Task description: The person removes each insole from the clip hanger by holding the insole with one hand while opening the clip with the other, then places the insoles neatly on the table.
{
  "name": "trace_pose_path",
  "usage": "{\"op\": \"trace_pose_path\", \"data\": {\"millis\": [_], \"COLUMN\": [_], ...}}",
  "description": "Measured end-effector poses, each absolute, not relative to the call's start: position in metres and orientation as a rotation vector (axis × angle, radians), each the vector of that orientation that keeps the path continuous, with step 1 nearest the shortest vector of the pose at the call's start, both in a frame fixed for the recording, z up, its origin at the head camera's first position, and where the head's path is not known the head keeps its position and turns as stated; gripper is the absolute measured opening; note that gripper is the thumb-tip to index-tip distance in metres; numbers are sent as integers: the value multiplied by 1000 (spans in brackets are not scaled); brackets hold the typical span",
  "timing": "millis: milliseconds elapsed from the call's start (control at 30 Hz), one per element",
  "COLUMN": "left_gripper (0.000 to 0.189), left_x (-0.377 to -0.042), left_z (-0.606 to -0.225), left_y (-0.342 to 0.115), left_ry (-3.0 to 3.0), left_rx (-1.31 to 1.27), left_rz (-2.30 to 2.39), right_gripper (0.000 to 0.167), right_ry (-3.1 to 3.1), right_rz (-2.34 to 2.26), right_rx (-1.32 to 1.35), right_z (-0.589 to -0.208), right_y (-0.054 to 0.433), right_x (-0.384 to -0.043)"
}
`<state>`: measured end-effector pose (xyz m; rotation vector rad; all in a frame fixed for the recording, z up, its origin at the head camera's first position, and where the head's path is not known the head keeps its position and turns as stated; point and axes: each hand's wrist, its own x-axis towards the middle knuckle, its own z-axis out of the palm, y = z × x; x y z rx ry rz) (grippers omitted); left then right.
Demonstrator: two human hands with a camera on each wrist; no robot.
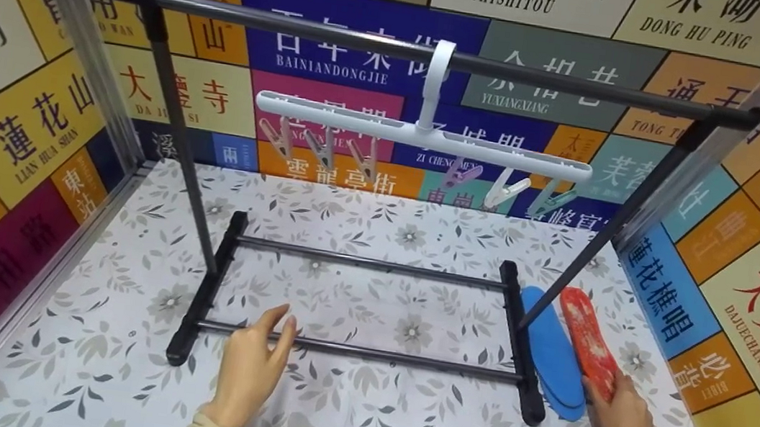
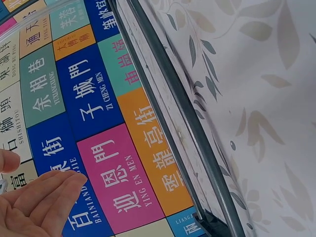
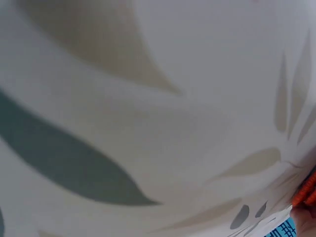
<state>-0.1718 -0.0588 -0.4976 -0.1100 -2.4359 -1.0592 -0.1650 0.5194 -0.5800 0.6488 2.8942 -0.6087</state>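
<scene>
My right hand (image 1: 619,417) pinches the near end of a red patterned insole (image 1: 586,333), which lies at the right of the rack. Just left of it is a blue insole (image 1: 552,351), with a second blue edge showing under it. In the right wrist view only a sliver of the red insole (image 3: 307,191) and a bit of the hand show at the right edge. My left hand (image 1: 253,361) is over the rack's front lower bar, fingers loosely extended and holding nothing. In the left wrist view, its fingers (image 2: 47,197) appear at the lower left.
A black and grey rack (image 1: 363,353) stands on the floral-covered table (image 1: 354,421). From its top bar hangs a white hanger (image 1: 426,132) with several small clips (image 1: 465,173) beneath. Walls with coloured sign panels (image 1: 372,38) enclose the back and sides.
</scene>
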Motion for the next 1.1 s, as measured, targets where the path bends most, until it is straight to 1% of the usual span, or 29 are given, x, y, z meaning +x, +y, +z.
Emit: {"op": "trace_pose_path", "data": {"millis": [233,467,633,733,900,1000,1100], "left_gripper": [28,31,32,32,34,38,44], "left_x": [-172,-172,-176,-180,-192,-201,-211], "left_z": [-498,-497,-494,-492,-484,-477,-473], "left_y": [-61,-62,-64,-67,-74,-78,-83], "left_ry": [-2427,-2461,-2454,-2462,-2481,-2507,-2559], "left_rx": [-107,-106,-119,-131,-134,-124,-112], "left_rz": [-1039,-1042,-1036,-1007,-961,-940,-900], "right_gripper": [102,87,91,90,76,68,66], "right_ry": [2930,3055,3040,3053,3122,3180,3222], "right_rz": [-646,-662,-670,-673,-726,-741,-725], "right_rx": [651,648,668,661,564,496,448], "right_z": [-581,-584,-582,-579,-575,-572,-569], "right_y": [517,514,514,513,509,503,492], "right_x": [-167,-167,-167,-168,-171,-174,-178]}}
